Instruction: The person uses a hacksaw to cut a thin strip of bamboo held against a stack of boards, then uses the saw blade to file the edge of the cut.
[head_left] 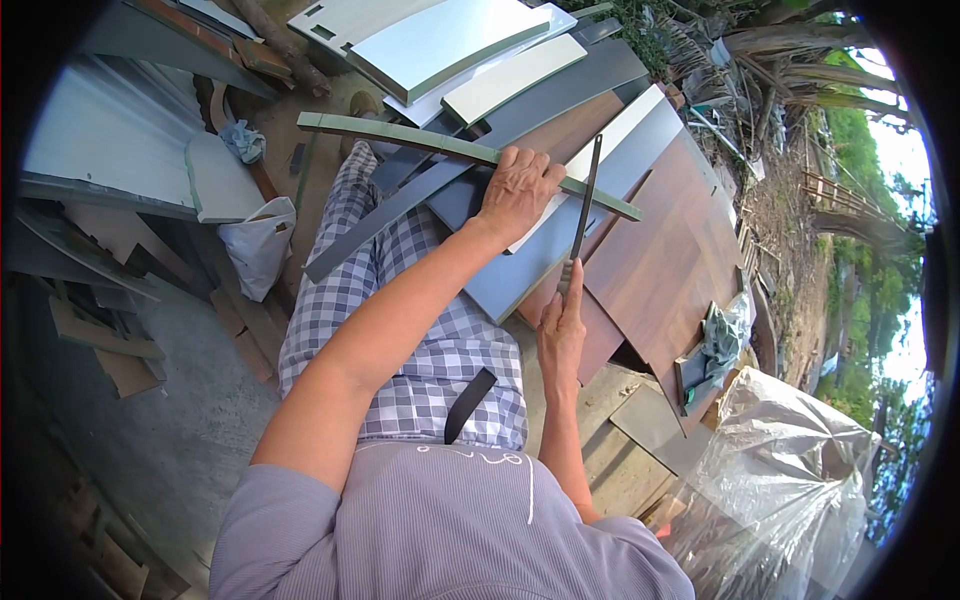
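Note:
My left hand is closed around a long narrow green-edged strip of board, which lies crosswise over the stacked panels. In my right hand is a long, narrow dark-bladed hand tool with a small hole near its tip and a grey handle. The index finger lies along the handle. The blade points away from me and overlaps the strip near its right end. Beneath both hands are a blue-grey panel, a white strip of board and a wood-grain panel.
White panels are piled at the far side. A white bag and more board offcuts stand on the left. Clear plastic sheeting drapes something at lower right, near a crumpled grey-green cloth. Dry branches lie beyond.

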